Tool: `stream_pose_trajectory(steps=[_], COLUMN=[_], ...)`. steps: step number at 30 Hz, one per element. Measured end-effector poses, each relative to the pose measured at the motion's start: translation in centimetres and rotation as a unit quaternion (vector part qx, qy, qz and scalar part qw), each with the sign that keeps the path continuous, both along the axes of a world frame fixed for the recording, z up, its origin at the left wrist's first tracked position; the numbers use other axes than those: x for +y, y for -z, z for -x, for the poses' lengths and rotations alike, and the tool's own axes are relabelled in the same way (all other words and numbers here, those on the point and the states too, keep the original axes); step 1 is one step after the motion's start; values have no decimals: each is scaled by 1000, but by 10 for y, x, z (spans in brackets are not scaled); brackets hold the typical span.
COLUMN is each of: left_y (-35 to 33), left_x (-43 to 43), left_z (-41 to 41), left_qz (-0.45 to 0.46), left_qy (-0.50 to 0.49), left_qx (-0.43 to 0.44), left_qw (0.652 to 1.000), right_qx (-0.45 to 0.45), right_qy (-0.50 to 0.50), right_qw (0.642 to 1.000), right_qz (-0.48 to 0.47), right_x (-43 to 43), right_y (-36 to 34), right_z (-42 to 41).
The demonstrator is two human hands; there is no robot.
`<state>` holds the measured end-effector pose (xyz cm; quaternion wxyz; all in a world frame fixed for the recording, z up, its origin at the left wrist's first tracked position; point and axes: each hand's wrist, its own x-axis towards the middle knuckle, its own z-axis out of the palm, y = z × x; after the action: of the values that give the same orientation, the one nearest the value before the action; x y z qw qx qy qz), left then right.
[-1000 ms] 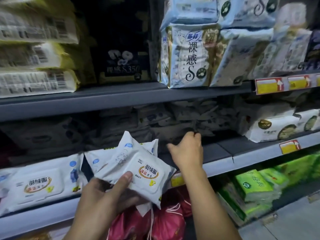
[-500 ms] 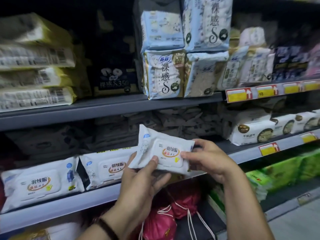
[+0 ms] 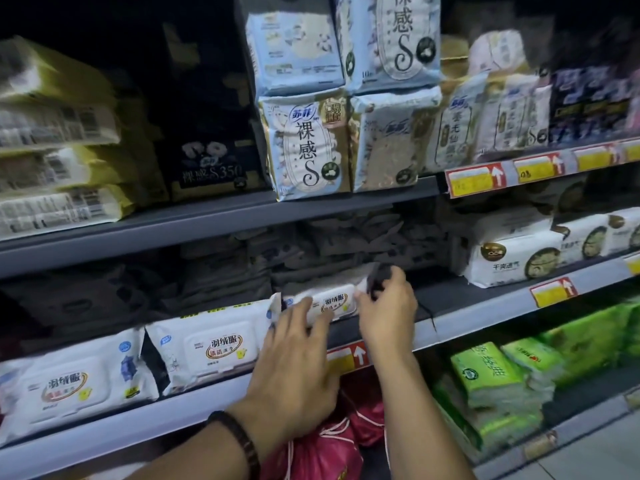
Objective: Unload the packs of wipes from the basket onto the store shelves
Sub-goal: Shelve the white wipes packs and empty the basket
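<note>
A white pack of wipes [image 3: 329, 297] with an orange-ringed label lies on the grey middle shelf [image 3: 460, 315], to the right of two like packs [image 3: 211, 346] [image 3: 65, 384] lined along the shelf front. My left hand [image 3: 294, 358] presses its fingers on the pack's lower left edge. My right hand [image 3: 384, 306] pinches the pack's right end. The basket is out of sight.
Dark packs fill the back of the middle shelf. White tissue packs [image 3: 509, 254] stand to the right. The upper shelf [image 3: 207, 220] carries pad packs [image 3: 308, 147]. Below sit green packs [image 3: 491, 379] and red bags [image 3: 322, 448]. Red-and-yellow price tags [image 3: 474, 180] line the shelf edges.
Both hands have carried the pack of wipes forward from mid-air onto the middle shelf, beside the other two packs. The camera view has tilted slightly upward.
</note>
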<state>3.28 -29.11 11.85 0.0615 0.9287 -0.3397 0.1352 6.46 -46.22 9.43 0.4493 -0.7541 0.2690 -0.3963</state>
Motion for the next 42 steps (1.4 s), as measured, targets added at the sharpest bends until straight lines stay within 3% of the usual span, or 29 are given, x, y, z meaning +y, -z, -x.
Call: stream_pose_trajectory(steps=[4,8,12,19,23,26,29,32,35,38,42], left_y=[4,6,6,-3,-7,-1,11,25,47,81,127], left_x=[-16,-29,-39,-31,7,56,120,189,250,286,301], left_z=[-9,-13,-24,-24,5,29,51,66,80,85,84], left_qz=[-104,-103,-83,-50,-20,-52,-121,-217,-271,-292,-309], left_qy=[-31,-64,-73,-43,16,64,95,110,101,82,62], left_qx=[-15,-18,-44,31,74,127,174,232,298,340,379], left_qw=[994,992,993,997,997,988,973,942,910,890,870], right_qx=[56,82,148,127,115,147,254,367,476,562,636], right_qy=[-14,-35,-62,-74,-68,-116,-233,-356,-440,-459,-470], right_qw=[998,996,985,989,990,981,929,835,745,683,589], right_qz=[28,12,65,28,39,60,134,203,155,84,165], right_x=[7,5,12,26,47,71,103,146,193,232,271], right_y=[-5,-21,-30,-30,-30,-30,-33,-28,18,98,193], right_z=[0,5,7,30,62,86,106,121,125,133,152])
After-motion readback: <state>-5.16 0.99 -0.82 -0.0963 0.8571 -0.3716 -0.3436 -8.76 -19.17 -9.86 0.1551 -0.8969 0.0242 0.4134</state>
